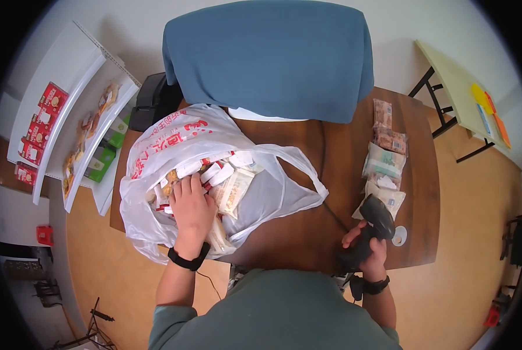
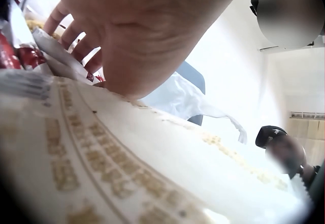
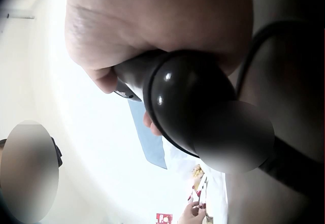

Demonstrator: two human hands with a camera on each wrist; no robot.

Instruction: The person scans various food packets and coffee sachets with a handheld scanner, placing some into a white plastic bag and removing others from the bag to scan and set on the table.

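We watch the left hand [image 1: 192, 207] reaching into one white translucent plastic bag [image 1: 156, 137], printed with large red Chinese characters, open on the brown wooden desk [image 1: 307, 233]. Its grip is relaxed, fingers apart and fairly straight on the red, white and yellow packets [image 1: 233, 189] inside, too jumbled for us to count. In the left wrist view, a white packet with brown lettering [image 2: 152, 153] looms close, its characters too blurred to read. And the right hand [image 1: 376, 254]? Its grip is wrapped around one black handheld scanner [image 1: 379, 216], beside a column of at least four flat packets [image 1: 383, 160]. Over left, we count at least four red boxes [image 1: 36, 131], seemingly lettered Nescafé, on the white metal shelf [image 1: 91, 81].
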